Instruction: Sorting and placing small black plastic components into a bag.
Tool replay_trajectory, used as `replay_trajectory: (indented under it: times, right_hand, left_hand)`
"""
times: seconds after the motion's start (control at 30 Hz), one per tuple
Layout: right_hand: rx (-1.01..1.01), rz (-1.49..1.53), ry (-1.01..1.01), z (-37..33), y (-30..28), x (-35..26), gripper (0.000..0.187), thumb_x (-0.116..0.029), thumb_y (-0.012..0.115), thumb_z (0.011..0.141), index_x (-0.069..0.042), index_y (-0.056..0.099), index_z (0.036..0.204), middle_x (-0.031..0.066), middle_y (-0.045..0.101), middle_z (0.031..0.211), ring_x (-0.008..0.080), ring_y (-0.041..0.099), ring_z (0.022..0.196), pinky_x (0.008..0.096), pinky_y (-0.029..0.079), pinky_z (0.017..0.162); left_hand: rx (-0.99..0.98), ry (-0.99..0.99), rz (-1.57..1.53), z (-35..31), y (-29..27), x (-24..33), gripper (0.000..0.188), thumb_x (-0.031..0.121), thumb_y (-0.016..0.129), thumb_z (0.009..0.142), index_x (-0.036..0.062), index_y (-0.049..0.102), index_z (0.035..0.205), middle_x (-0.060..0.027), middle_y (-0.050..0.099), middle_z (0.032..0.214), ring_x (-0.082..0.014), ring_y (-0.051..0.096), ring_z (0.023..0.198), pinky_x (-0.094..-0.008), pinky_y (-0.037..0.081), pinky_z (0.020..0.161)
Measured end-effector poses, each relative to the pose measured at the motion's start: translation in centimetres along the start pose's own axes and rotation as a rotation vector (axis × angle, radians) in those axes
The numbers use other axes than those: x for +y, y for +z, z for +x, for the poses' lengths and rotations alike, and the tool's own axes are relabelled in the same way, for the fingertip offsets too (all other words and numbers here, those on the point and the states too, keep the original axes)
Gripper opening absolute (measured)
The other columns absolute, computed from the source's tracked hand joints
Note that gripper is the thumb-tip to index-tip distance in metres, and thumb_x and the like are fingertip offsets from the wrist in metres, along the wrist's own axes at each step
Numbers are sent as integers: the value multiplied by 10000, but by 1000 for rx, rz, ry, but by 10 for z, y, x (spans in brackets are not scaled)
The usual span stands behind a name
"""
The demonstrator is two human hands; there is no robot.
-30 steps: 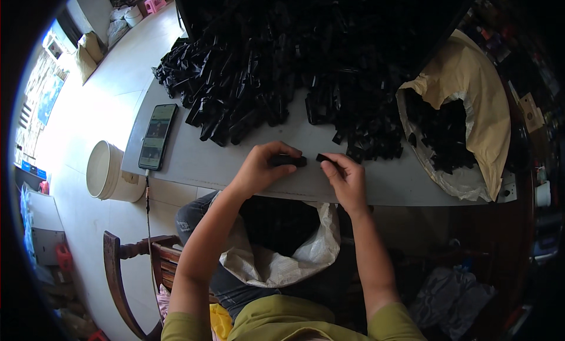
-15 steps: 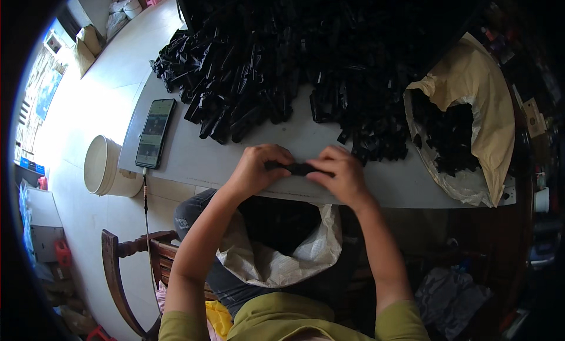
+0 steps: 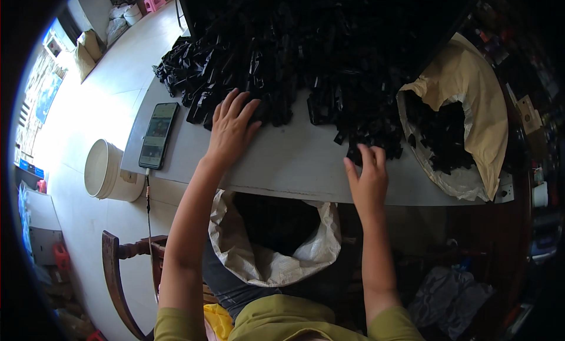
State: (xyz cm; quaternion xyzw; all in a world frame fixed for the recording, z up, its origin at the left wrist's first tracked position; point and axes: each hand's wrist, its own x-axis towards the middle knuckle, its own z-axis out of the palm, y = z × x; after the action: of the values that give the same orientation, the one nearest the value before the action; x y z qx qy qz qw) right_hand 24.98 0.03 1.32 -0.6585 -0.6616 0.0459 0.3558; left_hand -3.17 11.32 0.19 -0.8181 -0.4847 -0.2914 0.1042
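My left hand lies with its fingers spread at the near edge of a large heap of glossy black plastic parts. Its fingertips touch the parts, and nothing is gripped in it. At the front edge of a heap of smaller black pieces, my right hand has its thumb and fingers apart, the fingertips against the pieces. An open white woven sack rests at my lap under the table edge, its inside dark with black contents.
A phone with a cable lies at the left of the grey table. A brown-and-white sack holding black pieces stands at the right. Beside the table on the floor are a cream bucket and a wooden chair.
My hands have parted and no longer hold the dark piece between them. The left has moved forward to the large heap, the right a little right to the smaller pieces.
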Motion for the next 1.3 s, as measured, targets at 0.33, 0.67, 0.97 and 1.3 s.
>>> replay_trajectory:
  times: [0.33,0.67,0.97,1.3]
  right_hand:
    - [-4,32,-55,-5,12,14,316,1,666,814,-14,605,1124,123,529,1071,268,608,903,348,504,776]
    - [210,1486,547,-11,-7,19,376,-118,567,919,16,539,1269,64,583,1017,123,550,834,234,442,764]
    - [-202,1313,558,-25,12,-11,237,-75,611,917,13,646,1134,14,608,968,73,521,755,201,419,635]
    - [-208,317,-266,-8,20,-21,359,-68,816,670,-15,704,1007,61,566,834,181,586,721,303,479,611]
  left_hand:
    - [17,9,-222,-2,-23,47,351,97,738,701,105,694,1049,-61,580,1087,-275,510,1054,-382,395,925]
    - [-355,-71,-687,-11,-23,80,518,63,642,782,53,458,1267,-141,555,999,-311,517,999,-382,369,963]
    - [-372,-309,-1195,-28,-17,79,306,81,663,836,17,587,1126,-76,590,978,-192,568,968,-323,402,937]
    - [-418,-279,-935,-34,-26,76,265,22,772,677,34,722,937,-102,656,1010,-262,641,921,-332,502,834]
